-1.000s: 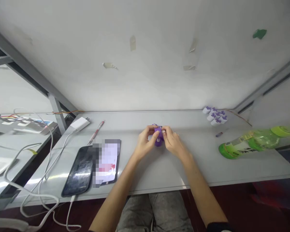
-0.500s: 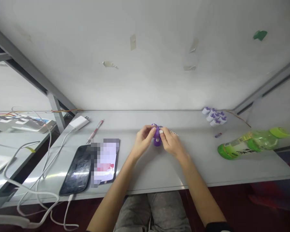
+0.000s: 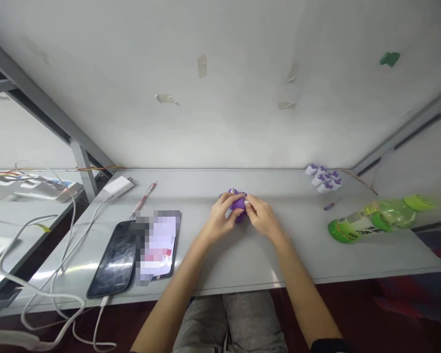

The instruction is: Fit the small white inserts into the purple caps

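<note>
A small purple figure [image 3: 238, 204] with round white eye-like spots is at the middle of the tabletop, partly covered by my fingers. My left hand [image 3: 222, 215] grips it from the left, fingers over its top and thumb low on its front. On the other side, my right hand [image 3: 261, 216] has its thumb and fingers pinched around a small white piece [image 3: 246, 202] against the figure's right side. Whether that piece is fixed to the figure I cannot tell. The figure's lower part is mostly hidden.
Two phones [image 3: 112, 260] lie at the left, with a pen [image 3: 143, 200], a white charger [image 3: 118, 187] and loose cables near them. At the right are several white pots with purple tops [image 3: 323, 179], a small purple stick [image 3: 329, 206] and a green bottle [image 3: 371, 220] on its side.
My left fingers have moved further over the top of the figure, and the thumb has come down across its front. My right hand stays pinched at the right side. The view has shifted slightly.
</note>
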The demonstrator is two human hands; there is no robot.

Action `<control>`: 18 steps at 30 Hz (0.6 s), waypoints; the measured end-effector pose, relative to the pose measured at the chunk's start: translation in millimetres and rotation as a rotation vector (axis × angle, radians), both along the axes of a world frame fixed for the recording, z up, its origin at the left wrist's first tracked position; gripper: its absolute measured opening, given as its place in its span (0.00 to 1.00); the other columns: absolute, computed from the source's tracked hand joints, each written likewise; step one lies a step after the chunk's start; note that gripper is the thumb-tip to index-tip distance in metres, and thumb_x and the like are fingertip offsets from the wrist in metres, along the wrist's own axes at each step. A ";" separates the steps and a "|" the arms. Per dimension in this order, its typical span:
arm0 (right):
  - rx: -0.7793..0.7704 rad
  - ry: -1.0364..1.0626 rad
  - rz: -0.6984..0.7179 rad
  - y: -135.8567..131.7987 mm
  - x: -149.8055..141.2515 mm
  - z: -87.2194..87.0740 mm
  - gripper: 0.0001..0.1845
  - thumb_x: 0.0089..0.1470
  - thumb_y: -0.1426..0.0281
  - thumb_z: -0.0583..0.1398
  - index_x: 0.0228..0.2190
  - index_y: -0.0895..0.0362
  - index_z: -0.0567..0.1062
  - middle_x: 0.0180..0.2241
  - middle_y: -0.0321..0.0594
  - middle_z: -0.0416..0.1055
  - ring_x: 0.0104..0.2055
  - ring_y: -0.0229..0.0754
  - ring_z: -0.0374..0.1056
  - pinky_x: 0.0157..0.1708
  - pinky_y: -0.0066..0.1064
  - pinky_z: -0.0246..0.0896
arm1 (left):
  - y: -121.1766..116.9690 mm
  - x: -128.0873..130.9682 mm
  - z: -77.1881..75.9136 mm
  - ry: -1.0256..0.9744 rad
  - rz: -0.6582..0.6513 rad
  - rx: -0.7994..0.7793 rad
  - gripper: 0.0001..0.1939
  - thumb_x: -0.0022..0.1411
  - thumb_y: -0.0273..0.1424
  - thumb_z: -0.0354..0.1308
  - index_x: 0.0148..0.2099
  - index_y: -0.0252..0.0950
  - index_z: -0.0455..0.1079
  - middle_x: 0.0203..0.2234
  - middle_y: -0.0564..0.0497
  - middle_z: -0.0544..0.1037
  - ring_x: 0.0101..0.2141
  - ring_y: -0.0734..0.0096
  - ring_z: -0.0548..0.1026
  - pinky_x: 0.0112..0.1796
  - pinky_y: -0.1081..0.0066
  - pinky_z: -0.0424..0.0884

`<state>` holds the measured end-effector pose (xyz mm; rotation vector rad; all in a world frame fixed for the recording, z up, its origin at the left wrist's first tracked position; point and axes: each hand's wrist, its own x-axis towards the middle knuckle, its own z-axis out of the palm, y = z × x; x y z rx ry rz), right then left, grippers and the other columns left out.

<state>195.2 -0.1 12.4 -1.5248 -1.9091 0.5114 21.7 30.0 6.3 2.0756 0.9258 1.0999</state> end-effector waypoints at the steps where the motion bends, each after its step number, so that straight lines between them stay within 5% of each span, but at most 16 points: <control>1: -0.008 0.022 -0.006 0.2 -0.4 -0.3 0.16 0.66 0.63 0.45 0.38 0.50 0.71 0.35 0.42 0.74 0.35 0.46 0.68 0.34 0.35 0.59 | -0.9 1.1 0.3 0.030 0.011 0.031 0.16 0.66 0.35 0.54 0.55 0.41 0.70 0.48 0.43 0.75 0.50 0.60 0.74 0.53 0.57 0.70; 6: -0.022 0.214 -0.043 3.4 -0.4 -1.3 0.17 0.67 0.57 0.44 0.41 0.50 0.68 0.32 0.38 0.72 0.34 0.44 0.68 0.35 0.33 0.60 | -2.3 -0.9 5.8 0.078 0.127 0.106 0.19 0.69 0.35 0.50 0.60 0.42 0.66 0.48 0.43 0.73 0.49 0.62 0.74 0.52 0.60 0.70; 9: 0.011 0.311 -0.194 8.4 12.7 -2.5 0.17 0.65 0.57 0.46 0.36 0.52 0.68 0.29 0.37 0.70 0.30 0.42 0.66 0.34 0.32 0.60 | 1.8 -9.3 10.0 0.031 0.291 0.094 0.18 0.68 0.37 0.52 0.57 0.40 0.68 0.45 0.44 0.74 0.46 0.63 0.75 0.51 0.61 0.71; 14: 0.054 0.090 -0.411 14.8 50.0 -10.9 0.11 0.58 0.65 0.51 0.28 0.54 0.70 0.29 0.40 0.71 0.28 0.41 0.64 0.36 0.34 0.58 | 13.5 -30.3 10.5 -0.087 0.608 -0.055 0.18 0.60 0.42 0.61 0.50 0.40 0.68 0.42 0.47 0.78 0.43 0.62 0.77 0.49 0.60 0.71; 18: -0.075 0.030 -0.318 12.8 64.7 -18.4 0.11 0.54 0.65 0.55 0.35 0.56 0.74 0.30 0.39 0.73 0.25 0.39 0.63 0.34 0.34 0.60 | 22.5 -42.7 1.3 0.064 0.766 -0.160 0.15 0.56 0.36 0.61 0.45 0.39 0.65 0.40 0.46 0.78 0.43 0.56 0.76 0.48 0.55 0.69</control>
